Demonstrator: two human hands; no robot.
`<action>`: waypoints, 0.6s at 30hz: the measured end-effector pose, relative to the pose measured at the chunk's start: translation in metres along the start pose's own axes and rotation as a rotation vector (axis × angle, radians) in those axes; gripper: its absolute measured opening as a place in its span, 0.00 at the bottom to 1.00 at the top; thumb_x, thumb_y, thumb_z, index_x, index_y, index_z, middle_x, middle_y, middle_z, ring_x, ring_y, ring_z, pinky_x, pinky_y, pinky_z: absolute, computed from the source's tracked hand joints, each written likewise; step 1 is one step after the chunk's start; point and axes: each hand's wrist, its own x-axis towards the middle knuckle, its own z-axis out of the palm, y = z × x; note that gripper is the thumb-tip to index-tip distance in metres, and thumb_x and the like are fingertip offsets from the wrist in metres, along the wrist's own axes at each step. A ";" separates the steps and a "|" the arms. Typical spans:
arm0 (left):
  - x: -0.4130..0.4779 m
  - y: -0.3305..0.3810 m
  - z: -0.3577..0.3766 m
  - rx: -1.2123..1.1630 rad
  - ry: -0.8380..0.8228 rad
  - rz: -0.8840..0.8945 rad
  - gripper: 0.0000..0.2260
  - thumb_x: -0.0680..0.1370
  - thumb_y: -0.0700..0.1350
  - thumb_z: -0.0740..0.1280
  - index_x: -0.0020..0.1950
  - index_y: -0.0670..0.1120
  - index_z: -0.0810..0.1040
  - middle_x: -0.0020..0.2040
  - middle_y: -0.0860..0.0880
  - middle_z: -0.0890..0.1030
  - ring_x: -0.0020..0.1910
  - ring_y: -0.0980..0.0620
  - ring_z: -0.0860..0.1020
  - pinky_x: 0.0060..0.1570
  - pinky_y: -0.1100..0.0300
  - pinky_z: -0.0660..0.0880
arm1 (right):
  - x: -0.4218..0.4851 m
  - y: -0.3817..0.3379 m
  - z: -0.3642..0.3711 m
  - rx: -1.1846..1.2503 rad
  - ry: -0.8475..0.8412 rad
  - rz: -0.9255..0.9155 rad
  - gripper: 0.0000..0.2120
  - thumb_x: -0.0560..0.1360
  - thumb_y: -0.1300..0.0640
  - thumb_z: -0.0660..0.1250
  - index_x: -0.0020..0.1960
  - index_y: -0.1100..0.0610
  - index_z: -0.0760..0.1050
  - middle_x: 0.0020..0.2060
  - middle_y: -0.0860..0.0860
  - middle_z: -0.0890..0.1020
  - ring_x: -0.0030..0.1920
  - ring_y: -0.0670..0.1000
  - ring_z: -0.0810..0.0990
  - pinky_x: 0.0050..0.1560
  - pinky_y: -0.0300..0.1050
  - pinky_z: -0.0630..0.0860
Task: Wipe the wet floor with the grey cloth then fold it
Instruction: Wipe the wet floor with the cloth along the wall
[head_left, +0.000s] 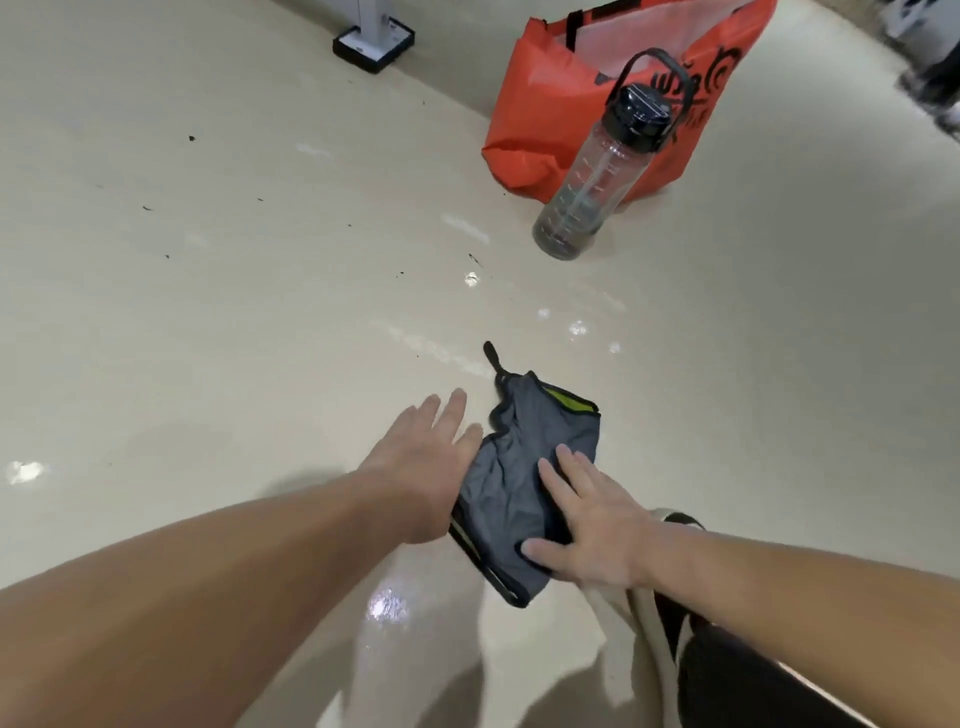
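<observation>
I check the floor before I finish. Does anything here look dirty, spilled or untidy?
Yes. Small dark specks lie scattered on the floor left of the bottle. Some shiny patches that may be water show beyond the grey cloth. The cloth is folded unevenly, its loop sticking out.

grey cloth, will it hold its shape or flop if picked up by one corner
Likely flops: the grey cloth lies wrinkled and limp on the floor. It probably unfolds too, its layers loose. Its corner loop may give a surer hold.
</observation>
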 end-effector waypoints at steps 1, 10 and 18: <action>0.000 0.005 -0.004 -0.011 0.011 0.008 0.40 0.76 0.42 0.61 0.83 0.45 0.43 0.82 0.38 0.37 0.81 0.35 0.42 0.79 0.44 0.49 | -0.012 0.002 -0.008 0.036 0.019 0.013 0.47 0.77 0.28 0.55 0.84 0.52 0.40 0.83 0.56 0.41 0.82 0.55 0.39 0.81 0.51 0.44; -0.032 0.051 -0.032 -0.174 -0.007 0.143 0.33 0.77 0.46 0.67 0.79 0.48 0.56 0.71 0.44 0.66 0.65 0.42 0.73 0.62 0.47 0.76 | -0.057 0.002 -0.041 -0.043 -0.159 0.072 0.39 0.80 0.33 0.56 0.83 0.52 0.48 0.79 0.56 0.62 0.76 0.60 0.66 0.74 0.56 0.65; -0.050 0.069 -0.029 -0.135 0.017 -0.008 0.26 0.79 0.46 0.65 0.75 0.47 0.62 0.64 0.46 0.70 0.61 0.45 0.74 0.56 0.50 0.77 | 0.011 -0.011 0.013 0.250 -0.032 -0.063 0.47 0.80 0.34 0.56 0.81 0.53 0.30 0.80 0.58 0.31 0.80 0.59 0.32 0.81 0.56 0.40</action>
